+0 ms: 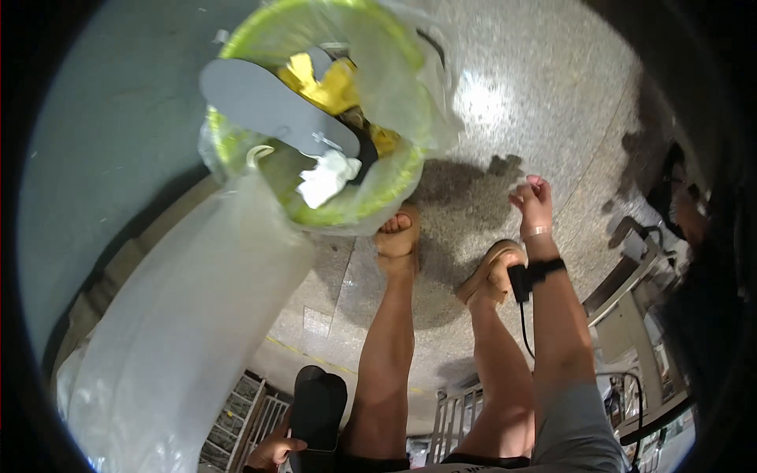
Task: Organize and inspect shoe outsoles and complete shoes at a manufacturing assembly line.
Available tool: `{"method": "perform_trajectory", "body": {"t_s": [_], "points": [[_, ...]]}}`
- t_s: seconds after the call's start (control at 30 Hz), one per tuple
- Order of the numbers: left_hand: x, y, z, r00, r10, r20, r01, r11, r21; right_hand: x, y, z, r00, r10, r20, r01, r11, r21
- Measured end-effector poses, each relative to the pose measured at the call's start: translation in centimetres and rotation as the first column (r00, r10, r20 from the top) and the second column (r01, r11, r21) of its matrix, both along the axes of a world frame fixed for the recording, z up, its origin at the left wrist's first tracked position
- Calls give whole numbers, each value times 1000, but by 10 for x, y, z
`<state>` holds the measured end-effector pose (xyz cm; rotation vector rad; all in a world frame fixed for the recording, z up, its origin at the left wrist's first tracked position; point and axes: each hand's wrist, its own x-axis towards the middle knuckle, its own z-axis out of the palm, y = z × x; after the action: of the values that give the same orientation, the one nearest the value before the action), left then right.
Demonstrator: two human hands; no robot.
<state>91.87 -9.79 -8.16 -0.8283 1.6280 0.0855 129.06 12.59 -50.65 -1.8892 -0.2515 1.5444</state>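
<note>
Jutting beyond L grip [274, 452]: prob. black insoles [318, 406]

A black strap [547, 270] circles the right forearm, bearing a boxy black module [519, 284] with a thin black cable [523, 327]. Between the strap and the right hand [535, 201] sits a slim, pale bracelet [537, 232]. Elbow-side of the strap comes a grey sleeve [576, 414]; left of it, tan open-toed sandals [398, 240].
</note>
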Motion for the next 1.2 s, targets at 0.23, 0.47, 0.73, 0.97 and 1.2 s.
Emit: {"method": "perform_trajectory", "body": {"t_s": [0.23,0.47,0.73,0.97,1.2], "points": [[30,26,0,993,-74,93,40,947,320,-94,96,227,860,483,166,-474,635,611],[36,26,18,995,-85,60,50,896,442,-132,132,242,539,607,584,-837,312,449],[63,46,41,986,-99,136,-8,781,625,-45,-38,259,594,719,-361,-726,672,145],[149,92,26,973,89,211,-214,685,697,-36,-100,444,596,531,-602,-451,842,297],[231,158,91,916,-236,325,-242,322,915,9,-76,513,780,542,-314,-392,813,430]]}}
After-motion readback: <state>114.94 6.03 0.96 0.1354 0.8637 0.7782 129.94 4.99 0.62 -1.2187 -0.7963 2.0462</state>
